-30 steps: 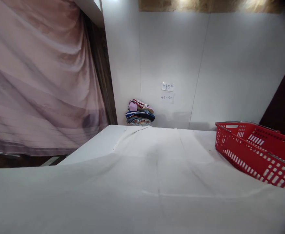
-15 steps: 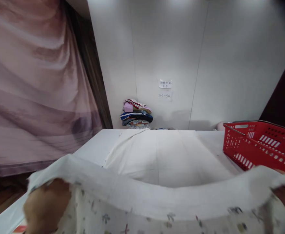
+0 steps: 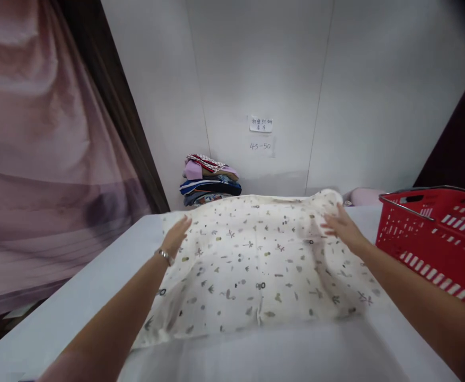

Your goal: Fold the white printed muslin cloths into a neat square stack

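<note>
A white cloth (image 3: 240, 265) printed with small plants and other motifs lies spread over the table, wavy and raised at its sides. My left hand (image 3: 176, 233), with a bracelet at the wrist, is stretched out over the cloth's far left part, fingers extended. Over the far right part reaches my right hand (image 3: 341, 225), its fingers spread apart and slightly blurred. Neither hand grips the cloth; whether the fingertips touch it I cannot tell. One far corner of the cloth is bunched up just beyond my right hand.
A red plastic basket (image 3: 435, 239) stands on the table (image 3: 108, 270) at the right. Behind the table's far edge is a stack of folded fabrics (image 3: 210, 180), by a wall with paper labels (image 3: 261, 124). A pink curtain (image 3: 37, 159) hangs at the left.
The cloth, earlier held up close to me by both hands, now lies across the table. Both hands have moved forward, away from me, and let go of it.
</note>
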Tool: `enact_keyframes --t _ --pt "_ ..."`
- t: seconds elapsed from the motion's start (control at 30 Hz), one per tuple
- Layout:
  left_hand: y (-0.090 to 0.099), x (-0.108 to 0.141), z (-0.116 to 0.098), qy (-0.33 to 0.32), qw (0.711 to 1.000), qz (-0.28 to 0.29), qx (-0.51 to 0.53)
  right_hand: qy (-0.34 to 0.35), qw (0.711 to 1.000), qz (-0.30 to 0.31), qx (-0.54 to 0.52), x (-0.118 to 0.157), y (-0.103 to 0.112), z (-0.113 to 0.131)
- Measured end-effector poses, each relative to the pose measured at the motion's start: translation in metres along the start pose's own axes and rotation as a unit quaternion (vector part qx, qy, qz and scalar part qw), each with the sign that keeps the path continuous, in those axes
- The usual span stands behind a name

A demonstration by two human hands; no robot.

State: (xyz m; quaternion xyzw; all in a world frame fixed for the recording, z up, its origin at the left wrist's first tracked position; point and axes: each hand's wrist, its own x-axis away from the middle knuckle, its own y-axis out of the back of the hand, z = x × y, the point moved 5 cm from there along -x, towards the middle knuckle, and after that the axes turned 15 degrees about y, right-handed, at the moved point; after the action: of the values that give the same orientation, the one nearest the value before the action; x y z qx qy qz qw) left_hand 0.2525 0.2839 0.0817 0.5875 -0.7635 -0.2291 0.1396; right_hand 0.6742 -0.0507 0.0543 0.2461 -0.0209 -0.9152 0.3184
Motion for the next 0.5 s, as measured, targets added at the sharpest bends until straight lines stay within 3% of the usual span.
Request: enact_keyframes --t 0.07,0.13,0.2,0.27,0.37,0.5 --pt "-0.011 0.034 0.033 0.003 0.996 0.060 -0.070 -0.004 0.986 0.117 0.121 0.054 0.004 -0.023" --pt "-0.008 0.079 0.067 -0.033 0.981 0.104 -0.162 0.018 0.947 0.204 0.247 0.111 0.024 -0.044" --pt "0.004 0.123 0.099 -0.098 0.959 0.101 -0.245 0.062 0.914 0.241 0.321 0.161 0.054 -0.062" --pt "0.013 0.161 0.124 -0.187 0.923 0.106 -0.319 0.103 0.892 0.213 0.385 0.197 0.088 -0.076" --pt "0.018 0.186 0.148 -0.246 0.883 0.080 -0.391 0.160 0.862 0.221 0.429 0.226 0.118 -0.096" --pt "0.013 0.168 0.145 -0.159 0.882 0.017 -0.443 0.165 0.831 0.194 0.494 0.210 0.126 -0.111"
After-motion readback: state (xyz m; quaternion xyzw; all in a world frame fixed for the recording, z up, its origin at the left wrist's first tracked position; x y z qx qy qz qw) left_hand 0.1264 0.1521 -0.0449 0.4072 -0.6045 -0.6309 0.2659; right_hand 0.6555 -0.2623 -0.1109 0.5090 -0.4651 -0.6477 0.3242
